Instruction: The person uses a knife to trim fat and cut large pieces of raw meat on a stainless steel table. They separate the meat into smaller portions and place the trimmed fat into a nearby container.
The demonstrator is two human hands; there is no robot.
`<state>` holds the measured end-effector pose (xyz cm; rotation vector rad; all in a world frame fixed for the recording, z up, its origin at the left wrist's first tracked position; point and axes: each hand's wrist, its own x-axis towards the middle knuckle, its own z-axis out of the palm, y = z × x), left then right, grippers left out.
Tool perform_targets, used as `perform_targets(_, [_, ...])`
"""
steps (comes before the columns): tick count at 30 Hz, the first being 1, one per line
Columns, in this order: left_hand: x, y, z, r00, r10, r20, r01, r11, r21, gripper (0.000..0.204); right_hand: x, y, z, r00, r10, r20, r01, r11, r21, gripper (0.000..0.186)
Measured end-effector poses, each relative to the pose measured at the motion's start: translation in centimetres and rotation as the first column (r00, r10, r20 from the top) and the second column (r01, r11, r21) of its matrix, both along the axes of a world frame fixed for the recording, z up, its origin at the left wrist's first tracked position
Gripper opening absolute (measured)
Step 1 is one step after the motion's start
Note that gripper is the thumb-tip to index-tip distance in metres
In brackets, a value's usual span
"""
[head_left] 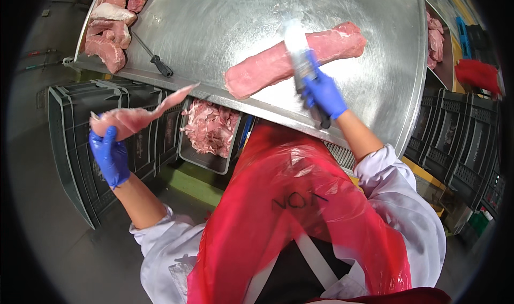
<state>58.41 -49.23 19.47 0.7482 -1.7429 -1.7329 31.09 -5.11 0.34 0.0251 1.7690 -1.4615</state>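
Note:
A long pink piece of meat (262,68), like a trimmed loin, lies slantwise on the steel table (198,25). My right hand (324,92), in a blue glove, is closed round a knife (296,42) whose blurred blade crosses over the loin's middle; whether it touches the meat I cannot tell. Off the table's near edge at the left, my gloved left hand (111,157) grips a meat strip (131,121), its thin end pointing right toward the table rim. Below that rim a grey bin (206,162) holds a heap of meat trimmings (210,128).
Several meat pieces (110,33) are piled at the table's left end, beside a sharpening steel (159,64) with a black handle. Dark plastic crates (75,127) stand at the left and more crates (452,124) at the right. Further meat (435,39) lies beyond the table's right edge.

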Motion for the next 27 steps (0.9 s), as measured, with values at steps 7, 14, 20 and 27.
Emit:
perform_targets(7, [8.4,-3.1,-16.6,0.747,-0.002,0.665,0.191,0.958,-0.213,0.028,-2.7,3.7,-3.2,0.971,-0.205,-0.124,0.190,0.974,-0.124,0.077])
perform_targets(14, [-1.3,3.0,-21.8,0.832,-0.119,0.542,0.346,0.874,-0.340,0.037,2.2,3.3,-3.2,0.968,-0.227,-0.111,0.221,0.973,-0.064,0.079])
perform_targets(20, [-14.2,9.0,-25.5,0.804,-0.347,0.483,0.588,0.584,-0.560,0.044,4.9,1.1,-2.7,0.956,-0.253,-0.145,0.256,0.967,0.001,0.079])
perform_targets(27, [-16.7,7.8,-29.1,0.702,-0.532,0.473,0.674,0.711,-0.200,0.034,0.9,-2.6,-1.8,0.940,-0.321,-0.115,0.304,0.942,-0.145,0.077])
